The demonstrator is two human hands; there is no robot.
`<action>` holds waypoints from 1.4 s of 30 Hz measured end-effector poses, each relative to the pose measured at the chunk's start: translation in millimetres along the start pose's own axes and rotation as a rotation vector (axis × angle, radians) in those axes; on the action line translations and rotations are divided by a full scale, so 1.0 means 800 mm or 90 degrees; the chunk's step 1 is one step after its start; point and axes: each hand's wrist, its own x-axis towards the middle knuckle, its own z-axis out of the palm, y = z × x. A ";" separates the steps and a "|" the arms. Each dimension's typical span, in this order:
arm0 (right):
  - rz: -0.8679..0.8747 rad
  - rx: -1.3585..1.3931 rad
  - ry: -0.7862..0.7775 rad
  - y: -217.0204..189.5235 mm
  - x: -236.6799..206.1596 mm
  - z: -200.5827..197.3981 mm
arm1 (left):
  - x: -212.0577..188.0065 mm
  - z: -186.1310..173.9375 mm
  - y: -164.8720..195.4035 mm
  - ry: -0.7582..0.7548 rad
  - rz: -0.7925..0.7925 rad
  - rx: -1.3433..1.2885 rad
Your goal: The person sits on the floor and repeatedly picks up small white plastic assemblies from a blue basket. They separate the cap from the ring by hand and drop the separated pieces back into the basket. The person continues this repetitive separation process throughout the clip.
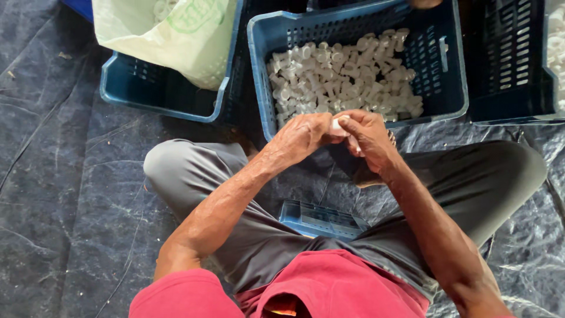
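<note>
White plastic piece (338,124) sits pinched between both closed hands, left hand (303,134) and right hand (368,136), just at six o'clock of the blue crate (453,70), where a heap of similar pieces (344,76) lies unhandled.

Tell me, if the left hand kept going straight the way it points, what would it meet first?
The left hand points toward the right hand, so it would meet the small white plastic piece both hold, then that hand; depth is uncertain.
</note>
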 end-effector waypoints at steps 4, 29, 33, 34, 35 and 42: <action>-0.064 0.182 0.019 -0.047 -0.012 -0.008 | 0.008 -0.007 -0.002 -0.054 -0.225 0.085; -0.280 0.532 0.390 0.021 -0.011 -0.277 | 0.029 -0.027 0.023 -0.054 -0.122 0.242; -0.195 0.598 0.245 0.037 0.005 -0.239 | 0.034 -0.025 0.025 -0.052 -0.112 0.244; -0.139 0.588 0.239 0.036 0.009 -0.223 | 0.033 -0.025 0.024 -0.040 -0.097 0.241; -0.078 0.578 0.232 0.034 0.009 -0.209 | 0.034 -0.026 0.022 -0.028 -0.088 0.238; -0.034 0.275 0.084 0.016 0.034 -0.134 | 0.026 -0.056 -0.021 0.197 -0.121 0.038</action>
